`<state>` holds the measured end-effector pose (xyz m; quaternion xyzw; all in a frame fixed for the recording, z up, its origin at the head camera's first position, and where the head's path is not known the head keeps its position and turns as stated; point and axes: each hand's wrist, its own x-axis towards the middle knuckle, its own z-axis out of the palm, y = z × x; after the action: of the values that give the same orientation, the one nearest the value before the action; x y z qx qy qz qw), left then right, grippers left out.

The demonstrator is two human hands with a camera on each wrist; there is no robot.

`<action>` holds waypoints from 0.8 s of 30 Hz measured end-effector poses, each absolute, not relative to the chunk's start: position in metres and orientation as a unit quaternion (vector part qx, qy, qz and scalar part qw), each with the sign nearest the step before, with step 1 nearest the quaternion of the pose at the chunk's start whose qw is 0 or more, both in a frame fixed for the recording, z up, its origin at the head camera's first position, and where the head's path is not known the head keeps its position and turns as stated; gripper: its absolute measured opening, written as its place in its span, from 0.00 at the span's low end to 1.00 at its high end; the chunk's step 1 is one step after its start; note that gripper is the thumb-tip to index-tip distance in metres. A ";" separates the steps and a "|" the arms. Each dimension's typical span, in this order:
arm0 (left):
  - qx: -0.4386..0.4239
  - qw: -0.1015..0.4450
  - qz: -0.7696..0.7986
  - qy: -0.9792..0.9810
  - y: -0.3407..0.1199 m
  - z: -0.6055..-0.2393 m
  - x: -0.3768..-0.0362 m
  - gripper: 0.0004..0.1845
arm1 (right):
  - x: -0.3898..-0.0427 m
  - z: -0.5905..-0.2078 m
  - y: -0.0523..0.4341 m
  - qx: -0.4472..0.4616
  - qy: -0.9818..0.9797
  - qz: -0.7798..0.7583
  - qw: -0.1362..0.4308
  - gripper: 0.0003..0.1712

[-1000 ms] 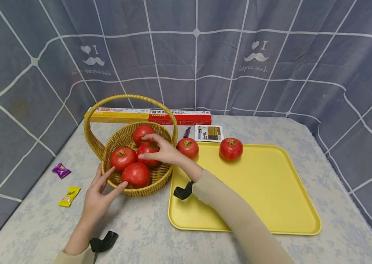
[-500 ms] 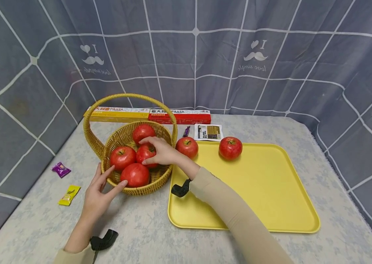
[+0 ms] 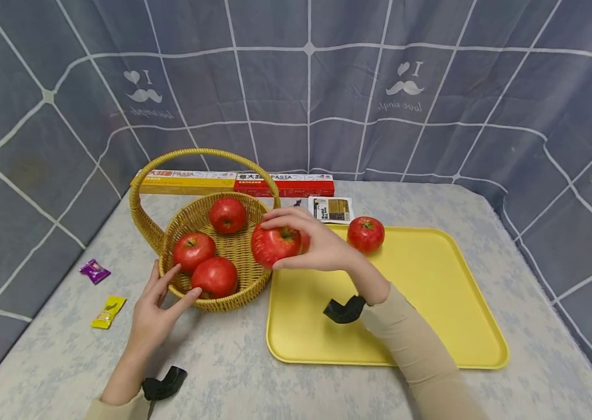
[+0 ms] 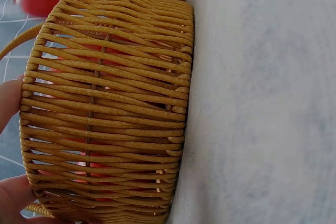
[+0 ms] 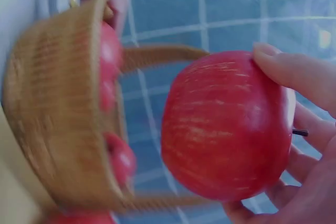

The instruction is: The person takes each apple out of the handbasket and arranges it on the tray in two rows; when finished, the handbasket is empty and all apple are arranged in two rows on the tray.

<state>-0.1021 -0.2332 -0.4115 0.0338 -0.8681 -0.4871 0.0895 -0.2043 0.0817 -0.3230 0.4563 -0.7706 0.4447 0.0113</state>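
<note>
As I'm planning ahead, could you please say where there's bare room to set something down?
Free: the yellow tray right of the rightmost apple, and the table between left hand and tray. Crowded: around the basket's three apples.

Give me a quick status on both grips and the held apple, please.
Right grip holding apple higher than basket rim. Left grip touching rim. Possible obstacle: another apple, partly hidden behind held one.

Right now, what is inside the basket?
Three apples sit in the basket; the right hand holds another apple. Bare floor shows between them; what lies beneath them is covered.
</note>
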 end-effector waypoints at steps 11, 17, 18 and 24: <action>0.041 0.087 -0.488 -0.868 -0.234 -0.410 -0.102 0.36 | -0.202 -0.320 0.219 0.279 -0.815 0.497 0.102 0.38; 0.041 0.090 -0.488 -0.867 -0.234 -0.410 -0.103 0.36 | -0.217 -0.337 0.272 0.123 -0.863 0.472 0.131 0.38; 0.041 0.090 -0.487 -0.868 -0.234 -0.410 -0.103 0.36 | -0.220 -0.341 0.279 0.093 -0.869 0.470 0.126 0.39; 0.041 0.090 -0.487 -0.868 -0.233 -0.412 -0.103 0.36 | -0.235 -0.371 0.309 -0.006 -0.869 0.484 0.101 0.41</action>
<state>-0.1035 -0.2334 -0.4123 0.0409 -0.8677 -0.4870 0.0903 -0.2347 0.3094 -0.3707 -0.0063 -0.8694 0.4835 0.1014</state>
